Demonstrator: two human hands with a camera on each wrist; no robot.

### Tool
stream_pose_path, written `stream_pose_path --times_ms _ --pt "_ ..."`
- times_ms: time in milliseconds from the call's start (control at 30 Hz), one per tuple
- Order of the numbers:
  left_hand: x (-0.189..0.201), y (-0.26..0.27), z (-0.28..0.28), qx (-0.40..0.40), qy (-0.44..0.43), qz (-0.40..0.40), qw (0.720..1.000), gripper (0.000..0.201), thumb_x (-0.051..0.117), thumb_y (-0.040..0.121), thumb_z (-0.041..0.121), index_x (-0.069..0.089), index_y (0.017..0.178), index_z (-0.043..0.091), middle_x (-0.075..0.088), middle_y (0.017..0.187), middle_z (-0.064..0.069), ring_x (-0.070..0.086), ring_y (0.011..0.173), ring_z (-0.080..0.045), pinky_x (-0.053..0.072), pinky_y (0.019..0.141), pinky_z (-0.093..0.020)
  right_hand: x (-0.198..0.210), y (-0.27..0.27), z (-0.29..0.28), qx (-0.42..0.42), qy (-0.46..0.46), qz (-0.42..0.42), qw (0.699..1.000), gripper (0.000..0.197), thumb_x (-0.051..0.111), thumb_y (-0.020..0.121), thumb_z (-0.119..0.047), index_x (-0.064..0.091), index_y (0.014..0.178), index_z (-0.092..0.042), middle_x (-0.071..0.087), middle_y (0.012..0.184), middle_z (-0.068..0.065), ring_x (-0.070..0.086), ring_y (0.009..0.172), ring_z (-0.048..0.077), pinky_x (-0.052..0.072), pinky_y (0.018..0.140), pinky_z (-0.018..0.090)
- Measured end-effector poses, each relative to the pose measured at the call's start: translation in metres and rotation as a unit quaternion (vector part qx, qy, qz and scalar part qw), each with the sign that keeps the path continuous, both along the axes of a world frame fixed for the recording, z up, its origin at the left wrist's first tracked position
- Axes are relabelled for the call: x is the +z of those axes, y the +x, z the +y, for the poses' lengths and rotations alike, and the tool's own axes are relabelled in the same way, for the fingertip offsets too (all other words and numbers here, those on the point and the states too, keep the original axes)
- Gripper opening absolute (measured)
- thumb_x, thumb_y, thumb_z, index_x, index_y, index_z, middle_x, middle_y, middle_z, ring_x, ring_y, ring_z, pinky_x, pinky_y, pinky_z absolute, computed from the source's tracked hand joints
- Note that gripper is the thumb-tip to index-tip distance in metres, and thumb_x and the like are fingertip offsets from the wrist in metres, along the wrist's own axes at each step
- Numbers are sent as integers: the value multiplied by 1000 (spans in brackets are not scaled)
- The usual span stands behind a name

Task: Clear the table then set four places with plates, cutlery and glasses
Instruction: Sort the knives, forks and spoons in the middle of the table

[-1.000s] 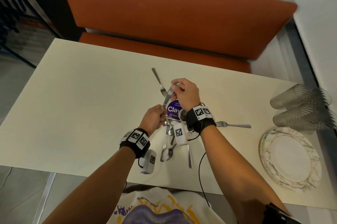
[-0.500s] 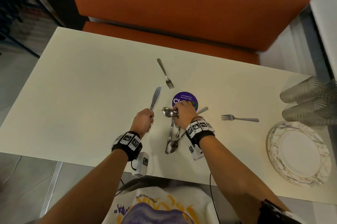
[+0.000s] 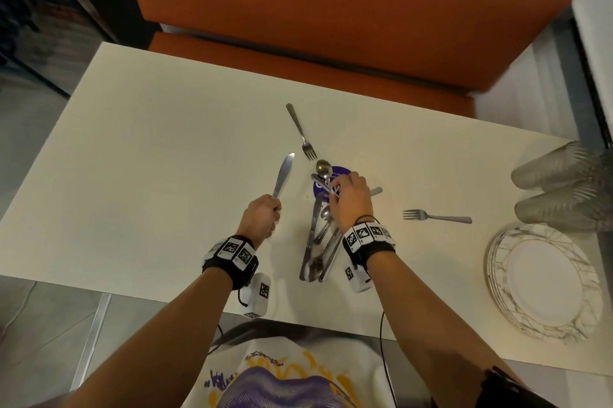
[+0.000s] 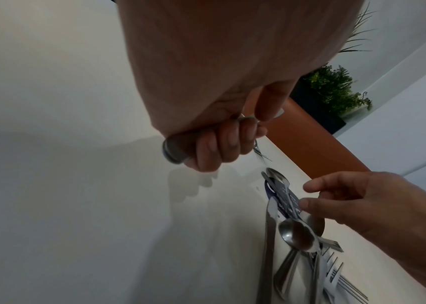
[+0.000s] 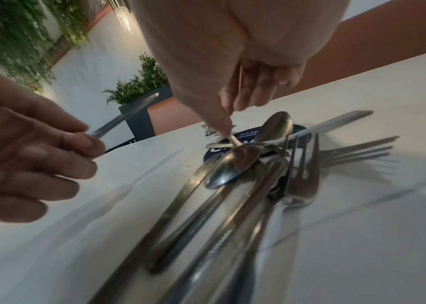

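Note:
My left hand grips the handle of a table knife, blade pointing away from me, left of the pile. In the left wrist view the fingers are curled round the knife's handle. My right hand pinches the handle of a spoon over a round purple coaster. Its fingertips pinch a thin handle above the cutlery pile. The pile of knives, spoons and forks lies just left of my right wrist.
One fork lies apart beyond the pile, another fork to the right. Marbled plates are stacked at the table's right end, with clear glasses lying on their sides behind them. An orange bench runs along the far edge.
My left hand carried the knife off to the left of the pile. My right hand came down to the pile, took a spoon and now holds it a little farther out.

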State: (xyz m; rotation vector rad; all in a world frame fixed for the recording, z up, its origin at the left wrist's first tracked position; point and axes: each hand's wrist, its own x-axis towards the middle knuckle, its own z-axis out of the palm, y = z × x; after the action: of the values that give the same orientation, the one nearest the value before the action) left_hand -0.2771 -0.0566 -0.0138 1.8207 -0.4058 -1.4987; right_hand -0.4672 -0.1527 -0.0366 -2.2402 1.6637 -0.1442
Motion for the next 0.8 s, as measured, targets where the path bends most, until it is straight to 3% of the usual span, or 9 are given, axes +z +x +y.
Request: stream_pose_path --times_ms 67,233,500,667,800 --pt "-2 0 0 -3 -1 3 1000 25 47 97 18 47 72 19 42 59 5 30 41 -9 24 39 -20 2 4 9 40 16 26 999 13 65 92 -28 69 101 -19 62 110 5 53 107 24 48 93 38" --pt "0 1 3 -9 -3 2 1000 25 47 97 18 48 72 18 44 59 3 31 40 -9 25 38 -20 -4 15 23 57 51 142 987 29 63 91 -44 70 109 -22 63 116 3 50 114 26 48 96 40" --pt "-1 12 12 -5 -1 -11 1000 19 47 94 17 49 75 17 43 60 3 30 40 -10 23 38 -22 -13 39 34 81 54 57 994 26 62 92 -47 63 107 -26 60 113 -3 50 114 20 40 102 38" --pt "-5 19 18 -7 -8 -21 1000 13 48 95 18 54 84 15 44 61 4 33 39 -8 26 36 -20 -14 39 34 29 56 88 994 58 67 88 -53 54 132 -19 53 134 3 47 126 25 39 109 43" --pt "-9 22 23 0 -6 -18 1000 13 49 95 18 54 84 15 44 61 4 34 42 -9 27 37 -21 -12 43 29 36 72 89 993 59 70 85 -53 57 130 -18 55 134 4 48 126 24 40 109 44"
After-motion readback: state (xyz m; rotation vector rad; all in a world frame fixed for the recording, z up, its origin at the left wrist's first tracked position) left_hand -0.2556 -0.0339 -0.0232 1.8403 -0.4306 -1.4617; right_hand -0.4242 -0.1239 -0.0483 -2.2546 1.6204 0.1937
